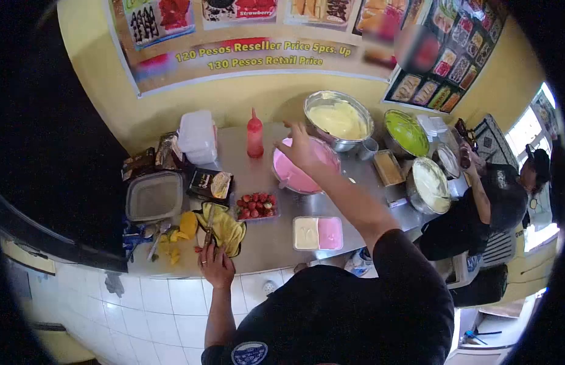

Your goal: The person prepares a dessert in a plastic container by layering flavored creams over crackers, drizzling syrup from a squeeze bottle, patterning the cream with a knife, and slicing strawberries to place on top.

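Note:
My left hand [217, 266], with a ring on one finger, is at the table's front edge. Its fingers close around the lower end of a knife [209, 230], whose blade lies over a crumpled yellow-and-dark cloth [228, 228]. Above the pink cream's bowl [301, 173], my right hand [301, 150] reaches out with its fingers apart and nothing visible in them. Just left of that bowl stands a red squeeze bottle [254, 137]. A clear tray of strawberries [257, 205] lies beside the cloth. Nearer my body sits a tub [318, 233] filled half cream-white, half pink.
Bowls of pale yellow cream [338, 118], green cream [407, 132] and white cream [430, 184] stand to the right. A co-worker [501, 188] works at that end. Mango pieces [175, 243], an uncovered plastic container [154, 196] and stacked white tubs [198, 137] occupy the left.

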Action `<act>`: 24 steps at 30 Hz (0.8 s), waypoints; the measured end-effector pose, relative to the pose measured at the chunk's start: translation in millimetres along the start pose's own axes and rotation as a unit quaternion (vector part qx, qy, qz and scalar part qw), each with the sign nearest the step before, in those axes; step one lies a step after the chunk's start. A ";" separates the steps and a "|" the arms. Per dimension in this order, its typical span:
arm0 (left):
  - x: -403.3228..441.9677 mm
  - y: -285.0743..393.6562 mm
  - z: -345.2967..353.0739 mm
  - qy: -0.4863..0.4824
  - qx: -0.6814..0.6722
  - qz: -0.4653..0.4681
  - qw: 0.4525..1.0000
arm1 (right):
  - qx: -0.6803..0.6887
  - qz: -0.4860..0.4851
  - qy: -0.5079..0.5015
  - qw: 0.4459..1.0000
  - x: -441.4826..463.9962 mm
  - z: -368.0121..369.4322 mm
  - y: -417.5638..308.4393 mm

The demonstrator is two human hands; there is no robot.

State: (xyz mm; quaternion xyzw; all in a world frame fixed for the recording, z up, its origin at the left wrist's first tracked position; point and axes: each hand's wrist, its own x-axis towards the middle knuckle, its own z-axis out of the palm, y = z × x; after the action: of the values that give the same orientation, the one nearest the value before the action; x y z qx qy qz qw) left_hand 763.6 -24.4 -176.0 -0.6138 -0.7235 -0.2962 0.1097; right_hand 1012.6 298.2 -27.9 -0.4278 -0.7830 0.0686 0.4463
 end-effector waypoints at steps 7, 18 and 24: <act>6.4 -0.3 1.6 -0.013 0.021 0.003 1.000 | -0.047 0.146 -0.084 0.985 73.1 121.5 21.5; -6.8 -7.3 10.5 -0.011 0.026 0.043 0.999 | 0.194 0.023 -0.130 0.972 5.9 16.8 -97.2; 15.1 48.5 1.0 -0.074 -0.333 -0.001 0.940 | 0.373 0.002 -0.043 0.927 -81.8 -92.1 -151.0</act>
State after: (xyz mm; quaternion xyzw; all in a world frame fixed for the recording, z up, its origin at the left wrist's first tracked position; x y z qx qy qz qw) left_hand 806.7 -8.0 -154.6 -0.6350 -0.5902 -0.4736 -0.1552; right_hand 1009.7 118.8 48.2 -0.2289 -0.7185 0.3747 0.5394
